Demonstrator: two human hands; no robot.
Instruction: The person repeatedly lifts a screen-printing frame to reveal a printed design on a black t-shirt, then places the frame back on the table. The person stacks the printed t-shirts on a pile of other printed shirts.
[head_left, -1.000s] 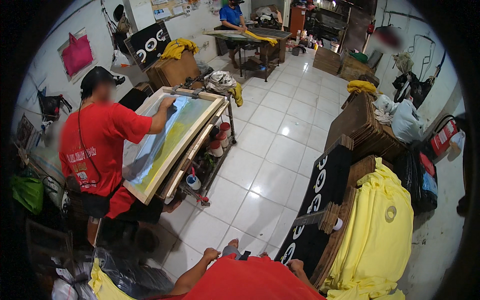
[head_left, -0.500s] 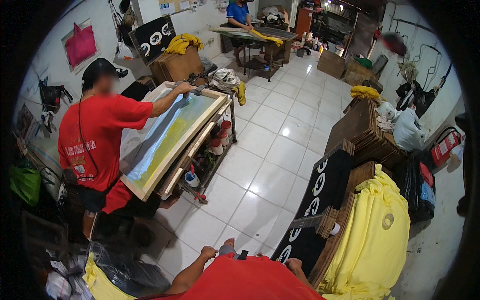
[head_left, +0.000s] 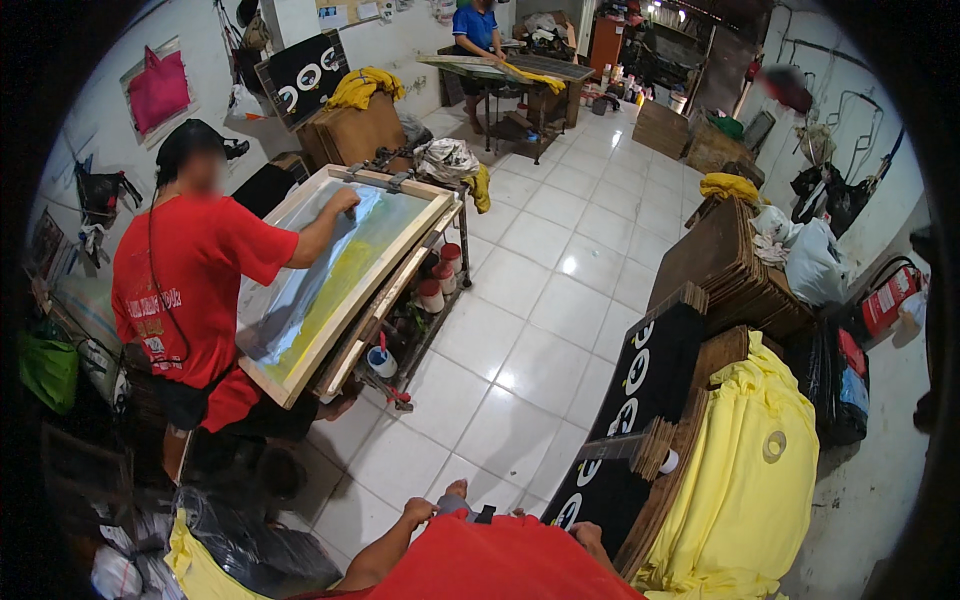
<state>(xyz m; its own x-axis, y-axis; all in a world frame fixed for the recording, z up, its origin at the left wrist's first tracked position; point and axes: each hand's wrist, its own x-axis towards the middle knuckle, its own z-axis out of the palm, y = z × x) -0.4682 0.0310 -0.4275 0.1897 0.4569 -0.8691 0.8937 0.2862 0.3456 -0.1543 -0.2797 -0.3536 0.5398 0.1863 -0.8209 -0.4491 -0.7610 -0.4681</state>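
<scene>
My left hand (head_left: pixel 420 509) hangs low in front of me, its fingers curled into a loose fist beside my knee. Nothing shows inside it. On the other side, my right hand (head_left: pixel 587 533) is closed, close to the black printed cloth (head_left: pixel 585 490) on a board; whether it touches the cloth or pinches anything is hidden. Next to that board lies a pile of yellow fabric (head_left: pixel 740 470) with a roll of tape (head_left: pixel 774 446) on top.
At left a co-worker in red leans over a wooden-framed printing screen (head_left: pixel 345 265) on a metal stand. Stacked brown boards (head_left: pixel 705 250) line the right side. A plastic-wrapped dark bundle (head_left: pixel 260 545) lies lower left. Another person in blue stands at a far table (head_left: pixel 545 70).
The co-worker's hand has moved from the screen's far edge back toward its middle. My own hands have hardly moved.
</scene>
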